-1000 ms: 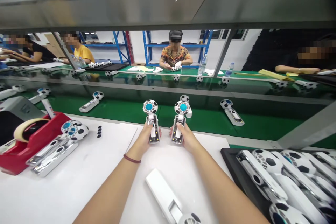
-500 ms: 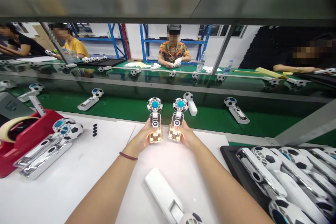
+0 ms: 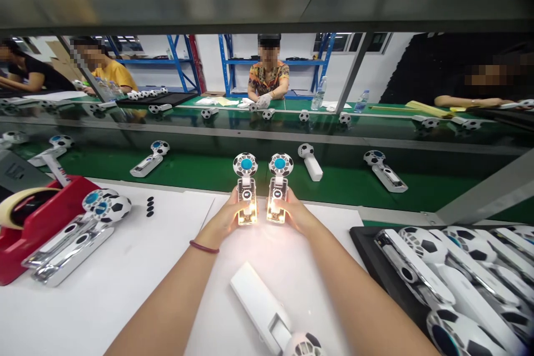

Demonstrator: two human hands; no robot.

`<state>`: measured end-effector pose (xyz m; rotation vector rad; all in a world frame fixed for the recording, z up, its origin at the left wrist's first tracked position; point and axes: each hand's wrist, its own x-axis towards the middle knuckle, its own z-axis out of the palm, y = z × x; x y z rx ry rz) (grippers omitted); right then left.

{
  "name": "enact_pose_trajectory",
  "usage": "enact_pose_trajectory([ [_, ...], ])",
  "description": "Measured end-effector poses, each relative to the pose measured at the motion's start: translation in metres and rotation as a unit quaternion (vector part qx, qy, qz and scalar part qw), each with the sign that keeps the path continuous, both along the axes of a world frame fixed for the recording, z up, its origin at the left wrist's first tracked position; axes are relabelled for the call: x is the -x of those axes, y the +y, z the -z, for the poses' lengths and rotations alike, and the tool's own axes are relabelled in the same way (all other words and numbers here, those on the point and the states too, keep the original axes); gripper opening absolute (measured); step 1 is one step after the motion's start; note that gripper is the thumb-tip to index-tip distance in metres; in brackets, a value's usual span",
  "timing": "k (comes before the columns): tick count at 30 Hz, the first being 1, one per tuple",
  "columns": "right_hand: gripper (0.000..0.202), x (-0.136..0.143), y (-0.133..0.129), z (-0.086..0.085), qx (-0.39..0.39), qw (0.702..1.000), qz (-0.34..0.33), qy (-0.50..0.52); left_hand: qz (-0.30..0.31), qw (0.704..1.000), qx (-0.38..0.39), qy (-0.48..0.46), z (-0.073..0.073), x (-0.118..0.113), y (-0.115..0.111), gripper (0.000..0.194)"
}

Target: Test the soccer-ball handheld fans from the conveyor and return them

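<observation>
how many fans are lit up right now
2: one fan in the left hand at, one fan in the right hand at, side by side above the white table.

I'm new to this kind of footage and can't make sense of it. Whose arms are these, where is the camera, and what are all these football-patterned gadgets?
There is no machine here: the camera sits on a person's head and looks forward and down, so the two bare arms are that person's own. The left hand holds one small handheld fan upright, and the right hand holds a second fan beside it. Both fans have football-patterned heads, and their handles glow with a warm light.

On the white table lie another fan near the arms, two more fans to the left, a red tape dispenser, and a black tray of fans to the right. Beyond runs a green conveyor belt carrying more fans, with other people seated on the far side.
</observation>
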<state>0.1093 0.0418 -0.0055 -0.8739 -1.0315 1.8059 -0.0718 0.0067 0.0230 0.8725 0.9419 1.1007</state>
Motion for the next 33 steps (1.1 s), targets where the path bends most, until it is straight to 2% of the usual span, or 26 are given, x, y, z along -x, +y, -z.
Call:
enact_pose_trajectory([
  [7,0.053,0.0,-0.001,-0.002,-0.003,1.0,0.012,0.013,-0.022,1.0,0.007,0.005,0.007,0.0,0.003,0.052],
  [12,0.054,0.0,-0.003,-0.003,0.0,1.0,0.003,0.016,-0.006,1.0,-0.014,-0.008,0.012,0.002,0.007,0.058],
  [16,0.051,0.001,-0.002,-0.002,0.0,1.0,0.012,0.018,0.009,0.999,-0.026,-0.018,0.015,0.003,0.009,0.056],
  [25,0.051,0.002,0.0,0.001,-0.001,1.0,0.015,0.025,0.0,0.999,-0.032,-0.021,0.014,0.002,0.008,0.049],
  [33,0.055,0.002,-0.002,0.001,-0.013,1.0,0.014,0.021,0.022,0.996,-0.072,-0.035,0.023,0.004,0.012,0.053],
])
